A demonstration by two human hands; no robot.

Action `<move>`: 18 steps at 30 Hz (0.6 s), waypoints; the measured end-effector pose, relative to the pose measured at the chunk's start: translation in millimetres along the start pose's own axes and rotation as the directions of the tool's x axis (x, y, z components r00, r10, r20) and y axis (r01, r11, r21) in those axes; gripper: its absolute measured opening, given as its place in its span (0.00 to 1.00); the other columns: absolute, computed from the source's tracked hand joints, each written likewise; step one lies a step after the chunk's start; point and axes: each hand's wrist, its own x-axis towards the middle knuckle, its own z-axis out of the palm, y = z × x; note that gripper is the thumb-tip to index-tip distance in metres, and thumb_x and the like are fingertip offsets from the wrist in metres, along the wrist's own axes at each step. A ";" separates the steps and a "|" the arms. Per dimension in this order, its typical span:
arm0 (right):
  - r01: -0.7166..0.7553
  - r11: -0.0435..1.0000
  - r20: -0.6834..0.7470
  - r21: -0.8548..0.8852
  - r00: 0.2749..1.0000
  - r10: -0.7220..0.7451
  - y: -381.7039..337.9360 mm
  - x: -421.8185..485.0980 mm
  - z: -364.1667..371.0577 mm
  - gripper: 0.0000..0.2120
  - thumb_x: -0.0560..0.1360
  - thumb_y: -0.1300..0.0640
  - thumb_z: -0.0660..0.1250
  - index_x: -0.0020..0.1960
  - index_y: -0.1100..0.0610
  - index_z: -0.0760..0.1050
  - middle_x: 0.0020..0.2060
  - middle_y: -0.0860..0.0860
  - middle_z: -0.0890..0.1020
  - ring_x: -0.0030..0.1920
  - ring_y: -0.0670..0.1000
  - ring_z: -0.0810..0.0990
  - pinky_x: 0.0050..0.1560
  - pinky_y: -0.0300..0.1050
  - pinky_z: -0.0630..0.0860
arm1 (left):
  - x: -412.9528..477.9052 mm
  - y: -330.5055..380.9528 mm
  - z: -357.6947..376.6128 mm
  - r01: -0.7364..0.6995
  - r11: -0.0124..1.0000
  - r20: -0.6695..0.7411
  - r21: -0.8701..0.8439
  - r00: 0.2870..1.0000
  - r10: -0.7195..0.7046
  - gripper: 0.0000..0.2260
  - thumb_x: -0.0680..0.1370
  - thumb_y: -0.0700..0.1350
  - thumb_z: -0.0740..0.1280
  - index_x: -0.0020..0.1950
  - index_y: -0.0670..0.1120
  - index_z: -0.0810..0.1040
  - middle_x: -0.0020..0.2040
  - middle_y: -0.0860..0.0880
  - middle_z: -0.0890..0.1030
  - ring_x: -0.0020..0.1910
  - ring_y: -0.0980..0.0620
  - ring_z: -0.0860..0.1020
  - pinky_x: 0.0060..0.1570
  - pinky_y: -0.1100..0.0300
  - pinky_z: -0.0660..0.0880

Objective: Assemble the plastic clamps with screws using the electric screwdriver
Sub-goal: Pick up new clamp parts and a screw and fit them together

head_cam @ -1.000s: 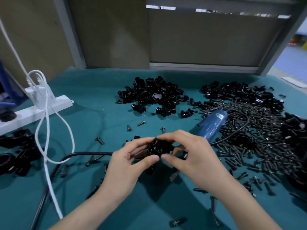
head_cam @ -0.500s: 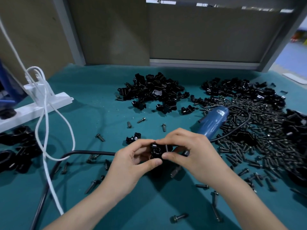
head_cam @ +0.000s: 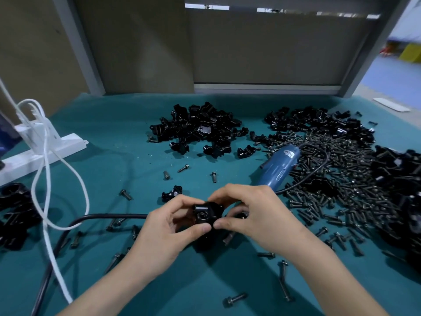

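Observation:
A black plastic clamp [head_cam: 206,214] is held just above the teal table [head_cam: 114,156], near its middle front. My left hand [head_cam: 166,231] grips it from the left, thumb below and fingers curled over the top. My right hand [head_cam: 257,215] pinches its right side between thumb and forefinger. The blue electric screwdriver [head_cam: 279,167] lies on the table behind my right hand, with nothing holding it. One loose clamp piece [head_cam: 172,193] lies just behind my left hand.
A pile of black clamp parts [head_cam: 198,128] lies at the back centre, another pile [head_cam: 319,122] at the back right. A heap of black screws [head_cam: 341,190] covers the right side. A white power strip [head_cam: 43,149] with white cables stands left. A black cable [head_cam: 109,217] crosses the front left.
Both hands have kept their hold and turned the clamp a little, so a round hole now faces me. The loose clamp piece behind my left hand has come into view.

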 end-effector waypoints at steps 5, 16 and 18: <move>0.013 0.999 0.002 -0.051 1.000 -0.013 0.9 0.0 0.7 0.13 0.70 0.60 0.76 0.53 0.51 0.79 0.47 0.43 0.80 0.46 0.48 0.82 0.50 0.46 0.80 | -0.6 0.0 -0.1 -0.021 1.000 0.006 -0.012 1.000 0.021 0.15 0.67 0.42 0.77 0.50 0.56 0.81 0.48 0.47 0.85 0.48 0.54 0.83 0.48 0.69 0.75; 0.027 0.988 -0.009 -0.151 1.000 -0.029 -1.1 0.1 1.7 0.13 0.72 0.56 0.75 0.55 0.51 0.78 0.47 0.43 0.80 0.49 0.44 0.79 0.55 0.45 0.77 | -0.3 0.7 1.0 -0.033 0.998 -0.067 -0.047 0.997 0.030 0.17 0.62 0.40 0.75 0.50 0.45 0.82 0.46 0.49 0.86 0.45 0.56 0.83 0.47 0.70 0.76; 0.020 0.990 0.002 -0.140 1.000 -0.020 -1.6 0.5 1.2 0.13 0.72 0.56 0.75 0.55 0.51 0.78 0.48 0.43 0.79 0.49 0.45 0.79 0.55 0.46 0.78 | -0.6 1.3 0.0 -0.031 0.999 -0.056 -0.031 0.998 0.029 0.18 0.62 0.40 0.75 0.52 0.46 0.82 0.47 0.50 0.86 0.46 0.56 0.83 0.48 0.70 0.76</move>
